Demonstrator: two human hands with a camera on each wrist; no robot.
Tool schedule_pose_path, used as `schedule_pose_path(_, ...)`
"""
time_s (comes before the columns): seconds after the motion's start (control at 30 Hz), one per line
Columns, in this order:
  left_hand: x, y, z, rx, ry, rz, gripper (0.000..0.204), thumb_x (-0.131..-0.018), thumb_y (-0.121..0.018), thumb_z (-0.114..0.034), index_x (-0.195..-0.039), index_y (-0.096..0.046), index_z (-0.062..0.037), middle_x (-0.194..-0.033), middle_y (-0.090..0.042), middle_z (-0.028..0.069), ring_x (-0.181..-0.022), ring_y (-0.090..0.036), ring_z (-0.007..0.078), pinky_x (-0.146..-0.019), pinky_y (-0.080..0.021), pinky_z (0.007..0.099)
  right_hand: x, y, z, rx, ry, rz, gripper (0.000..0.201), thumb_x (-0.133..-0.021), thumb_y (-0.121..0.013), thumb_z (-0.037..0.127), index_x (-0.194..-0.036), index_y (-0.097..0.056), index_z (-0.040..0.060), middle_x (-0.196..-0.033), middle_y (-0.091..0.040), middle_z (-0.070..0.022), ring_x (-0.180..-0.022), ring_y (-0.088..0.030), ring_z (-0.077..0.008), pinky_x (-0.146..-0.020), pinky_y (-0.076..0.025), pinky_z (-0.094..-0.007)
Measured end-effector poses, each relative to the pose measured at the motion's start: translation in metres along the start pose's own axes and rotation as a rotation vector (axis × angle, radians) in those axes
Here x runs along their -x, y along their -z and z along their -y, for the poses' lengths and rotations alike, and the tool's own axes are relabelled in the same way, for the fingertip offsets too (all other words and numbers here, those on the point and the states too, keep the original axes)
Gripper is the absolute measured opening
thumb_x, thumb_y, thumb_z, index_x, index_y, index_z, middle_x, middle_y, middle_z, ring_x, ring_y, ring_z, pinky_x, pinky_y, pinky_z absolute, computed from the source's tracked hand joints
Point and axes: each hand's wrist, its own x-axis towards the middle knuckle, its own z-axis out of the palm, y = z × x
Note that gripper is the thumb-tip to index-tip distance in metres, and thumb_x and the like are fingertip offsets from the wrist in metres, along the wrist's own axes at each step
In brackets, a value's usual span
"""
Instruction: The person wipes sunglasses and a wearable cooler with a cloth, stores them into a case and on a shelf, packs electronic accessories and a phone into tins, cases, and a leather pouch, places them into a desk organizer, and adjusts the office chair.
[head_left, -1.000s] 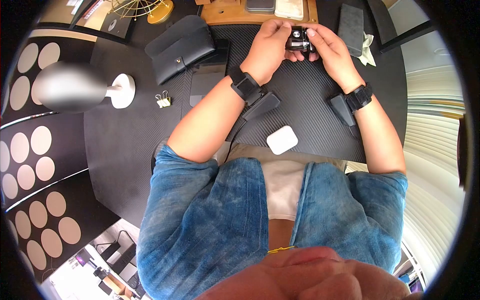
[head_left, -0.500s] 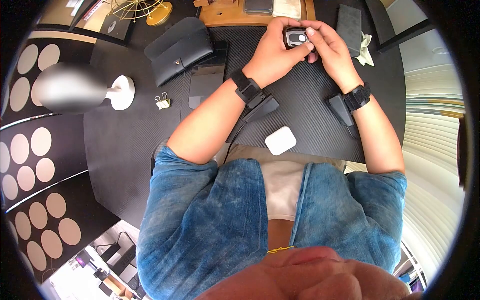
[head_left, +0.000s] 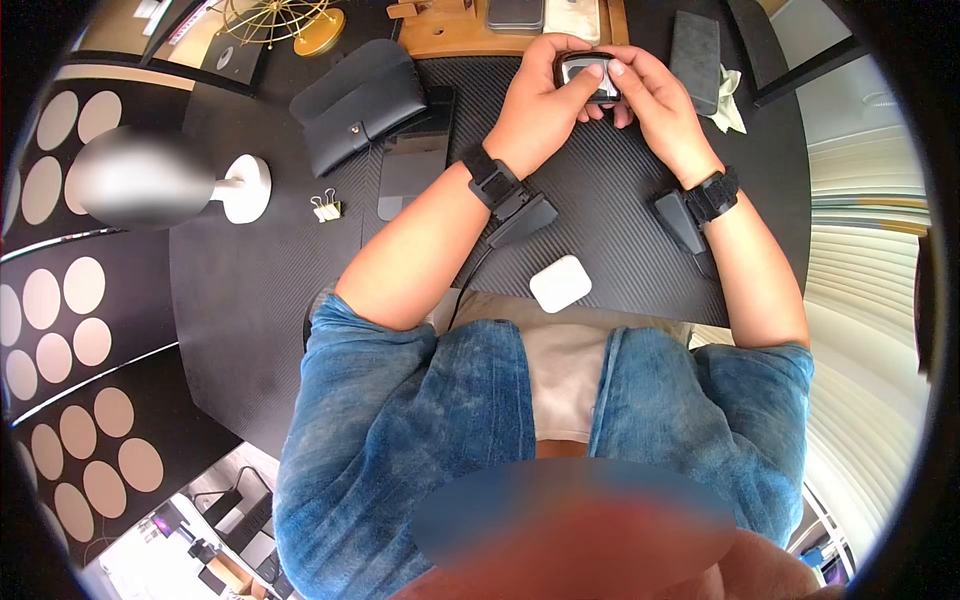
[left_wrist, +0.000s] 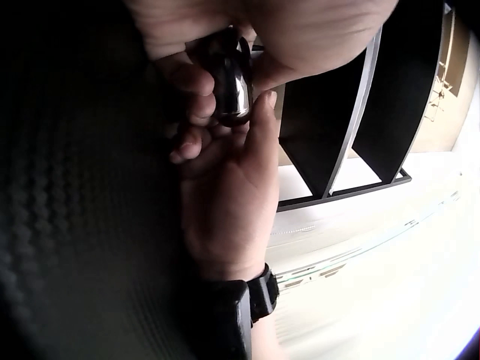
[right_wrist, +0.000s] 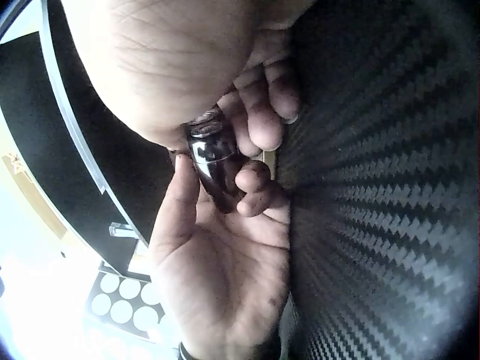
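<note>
Both hands hold one small, rounded, glossy black device with a silver-grey face, over the far part of the black textured desk. Across its face lies the thumb of the left hand, whose fingers curl around behind. On the other end, the right hand grips with thumb and fingers. In the left wrist view, the shiny side of the device shows between the fingertips of both hands. The right wrist view has the dark curved body of the device in the same shared grip, partly hidden by fingers.
A black snap pouch lies left, beside a flat dark slab. Nearer are a binder clip and a white rounded case. A wooden tray stands behind, with a dark grey case and crumpled tissue at right.
The device has turned in the hands: a round silver button showed first, then a grey face with a white button. Now the left thumb covers part of that face.
</note>
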Motion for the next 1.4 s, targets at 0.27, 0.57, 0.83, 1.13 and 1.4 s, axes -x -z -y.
schedule_pose_path(0.27,0.0,-0.002,-0.005,-0.01,0.088,-0.057,0.031,-0.101,-0.055,-0.022,-0.122,-0.048,-0.0003,-0.093,-0.064,0.0081,-0.072,-0.063,0.0132,-0.063,-0.049,0.0237,0.002,-0.003,0.004,-0.014,0.021,-0.001,0.035,-0.102,-0.053,0.029,-0.126,-0.057,0.0034,-0.087,-0.062,0.0006,-0.067,-0.053,-0.0054,-0.06,-0.045,-0.02)
schedule_pose_path(0.57,-0.001,0.0,-0.005,0.022,0.109,-0.035,0.031,-0.102,-0.052,-0.027,-0.117,-0.053,0.0002,-0.09,-0.065,0.0084,-0.073,-0.063,0.0141,-0.063,-0.048,0.025,0.002,-0.003,0.004,-0.005,0.05,0.026,0.035,-0.102,-0.054,0.028,-0.126,-0.057,0.0029,-0.088,-0.063,0.0004,-0.068,-0.053,-0.0053,-0.061,-0.045,-0.0202)
schedule_pose_path(0.83,0.001,0.001,-0.009,0.021,0.131,-0.031,0.032,-0.103,-0.049,-0.029,-0.116,-0.054,0.0006,-0.086,-0.064,0.0063,-0.068,-0.058,0.0114,-0.06,-0.044,0.0236,0.001,0.0,0.001,-0.029,0.018,0.04,0.035,-0.103,-0.051,0.028,-0.128,-0.056,0.0038,-0.089,-0.061,0.0009,-0.07,-0.054,-0.0053,-0.062,-0.045,-0.0194)
schedule_pose_path(1.13,0.002,-0.001,-0.012,0.049,0.15,-0.055,0.033,-0.103,-0.048,-0.031,-0.115,-0.055,-0.0005,-0.082,-0.061,0.0027,-0.066,-0.056,0.0099,-0.058,-0.043,0.0233,0.001,0.0,0.005,0.006,-0.007,0.042,0.036,-0.103,-0.049,0.03,-0.128,-0.057,0.0044,-0.091,-0.061,0.0011,-0.076,-0.056,-0.0054,-0.062,-0.047,-0.0194)
schedule_pose_path(1.4,0.002,-0.001,-0.012,0.064,0.16,-0.052,0.033,-0.102,-0.051,-0.032,-0.113,-0.057,-0.0015,-0.081,-0.061,0.0024,-0.063,-0.057,0.0094,-0.056,-0.044,0.0225,0.002,-0.001,0.006,0.004,-0.032,0.028,0.036,-0.103,-0.051,0.03,-0.129,-0.056,0.0053,-0.091,-0.061,0.0011,-0.077,-0.057,-0.0053,-0.064,-0.048,-0.0195)
